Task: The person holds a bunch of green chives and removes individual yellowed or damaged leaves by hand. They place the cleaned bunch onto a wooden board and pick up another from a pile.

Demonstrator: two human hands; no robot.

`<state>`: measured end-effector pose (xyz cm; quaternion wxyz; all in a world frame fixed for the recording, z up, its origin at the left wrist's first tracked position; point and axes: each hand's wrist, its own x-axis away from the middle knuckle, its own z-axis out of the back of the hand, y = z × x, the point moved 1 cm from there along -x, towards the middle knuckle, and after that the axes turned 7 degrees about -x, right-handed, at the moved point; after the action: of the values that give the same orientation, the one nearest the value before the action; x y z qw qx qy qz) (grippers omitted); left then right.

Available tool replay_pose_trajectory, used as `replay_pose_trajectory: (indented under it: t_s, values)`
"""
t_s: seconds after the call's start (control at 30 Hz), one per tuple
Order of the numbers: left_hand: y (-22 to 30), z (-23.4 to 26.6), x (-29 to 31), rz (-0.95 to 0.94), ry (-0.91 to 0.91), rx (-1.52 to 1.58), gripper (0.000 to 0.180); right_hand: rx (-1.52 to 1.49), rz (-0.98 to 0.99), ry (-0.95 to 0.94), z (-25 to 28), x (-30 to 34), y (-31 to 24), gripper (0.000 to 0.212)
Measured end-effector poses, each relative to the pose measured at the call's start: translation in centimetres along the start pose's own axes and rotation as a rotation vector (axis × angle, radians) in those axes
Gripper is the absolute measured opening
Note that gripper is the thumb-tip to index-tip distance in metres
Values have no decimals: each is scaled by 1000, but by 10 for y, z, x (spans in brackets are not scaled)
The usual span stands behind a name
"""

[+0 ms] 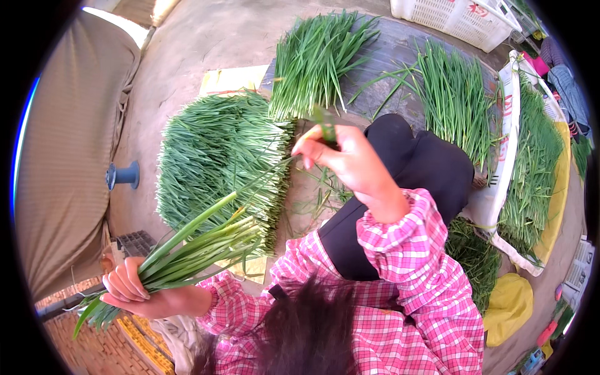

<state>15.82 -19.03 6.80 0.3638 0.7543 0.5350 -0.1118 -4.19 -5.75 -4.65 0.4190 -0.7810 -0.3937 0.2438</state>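
My left hand (153,290) is closed round a bunch of garlic chives (203,253), held at the lower left with the pale stem ends pointing right and up. One thicker stalk stands out from the bunch. My right hand (356,165) is raised near the middle, its fingers curled and pinched, with a blurred green chive leaf (326,128) in them. A thin strand runs from the bunch toward its fingertips. Below and left of this hand lies a large stacked pile of chives (215,153), cut ends facing right.
More chives (319,62) lie beyond, and another heap (455,100) is on a dark sheet (394,47). At right, a white-edged sack (509,131) borders loose chives (531,169). A white crate (456,22), blue spool (125,175) and yellow bag (509,307) stand around.
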Motion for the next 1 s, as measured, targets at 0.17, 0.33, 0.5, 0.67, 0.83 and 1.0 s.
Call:
replay_pose_trajectory:
  t_s: [0.17, 0.33, 0.5, 0.67, 0.83, 1.0]
  values:
    - [10, 8, -8, 23, 52, 196, 34, 322, 365, 332, 35, 81, -91, 14]
    - [-8, 23, -13, 129, 90, 444, 31, 310, 519, 839, 101, 245, -141, 7]
    - [-35, 26, -18, 290, 88, 584, 30, 281, 541, 1046, 126, 415, -153, 8]
    - [-68, 18, -22, 377, 130, 656, 31, 1356, -490, 1218, 127, 496, -147, 32]
    - [-87, -29, -13, 472, -12, 772, 32, 1447, -42, 1007, 65, 341, -131, 43]
    - [-112, -44, 6, 528, -41, 943, 32, 526, 239, 156, 22, 197, -92, 51]
